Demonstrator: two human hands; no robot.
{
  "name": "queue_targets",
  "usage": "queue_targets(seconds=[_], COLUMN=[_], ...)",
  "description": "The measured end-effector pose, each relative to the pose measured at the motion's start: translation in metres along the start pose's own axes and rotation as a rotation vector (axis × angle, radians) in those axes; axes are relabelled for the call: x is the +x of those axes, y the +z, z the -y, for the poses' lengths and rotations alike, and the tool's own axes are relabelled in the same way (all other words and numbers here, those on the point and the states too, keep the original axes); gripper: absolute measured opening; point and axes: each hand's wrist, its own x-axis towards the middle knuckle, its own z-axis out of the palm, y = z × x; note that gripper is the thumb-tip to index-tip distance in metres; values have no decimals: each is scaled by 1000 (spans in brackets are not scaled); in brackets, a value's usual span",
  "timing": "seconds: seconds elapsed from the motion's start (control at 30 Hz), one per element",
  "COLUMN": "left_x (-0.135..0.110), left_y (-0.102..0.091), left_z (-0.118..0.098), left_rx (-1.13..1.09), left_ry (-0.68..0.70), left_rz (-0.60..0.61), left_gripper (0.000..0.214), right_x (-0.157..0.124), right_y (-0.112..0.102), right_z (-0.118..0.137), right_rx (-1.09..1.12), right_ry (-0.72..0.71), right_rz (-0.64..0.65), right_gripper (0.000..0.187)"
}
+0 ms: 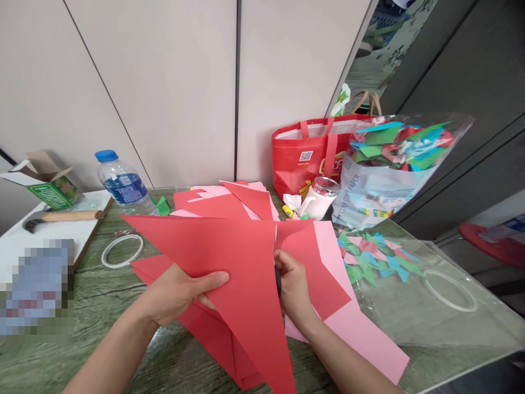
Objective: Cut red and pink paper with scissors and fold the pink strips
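In the head view, the left hand (178,295) is pinching a red sheet (241,262) at near centre; the right hand (294,284) is gripping scissors (278,281) along its right edge. Pink paper (369,336) is lying near right.

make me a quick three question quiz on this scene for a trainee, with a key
1. What is the left hand holding?
2. True or false: the bottle has a blue cap.
3. Which of these stands closest to the red bag?
a) bottle
b) mug
c) green box

Key:
1. Red paper, with the thumb on top.
2. True.
3. b
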Motion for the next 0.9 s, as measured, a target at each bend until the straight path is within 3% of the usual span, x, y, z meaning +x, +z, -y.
queue_targets(seconds=[0.53,0.73,0.9], left_x=[-1,10,29], left_y=[2,-11,-33], left_z=[-2,-2,6], left_rx=[29,-12,-105], left_ry=[-2,131,119], left_rz=[27,-110,-291], left_gripper=[40,46,39], right_x=[3,7,17], right_y=[-2,-6,-13], right_z=[-5,-13,-15], right_rx=[-2,-20,-109], right_ry=[-34,27,-58], right_rz=[-24,-52,-106], right_gripper=[7,12,25])
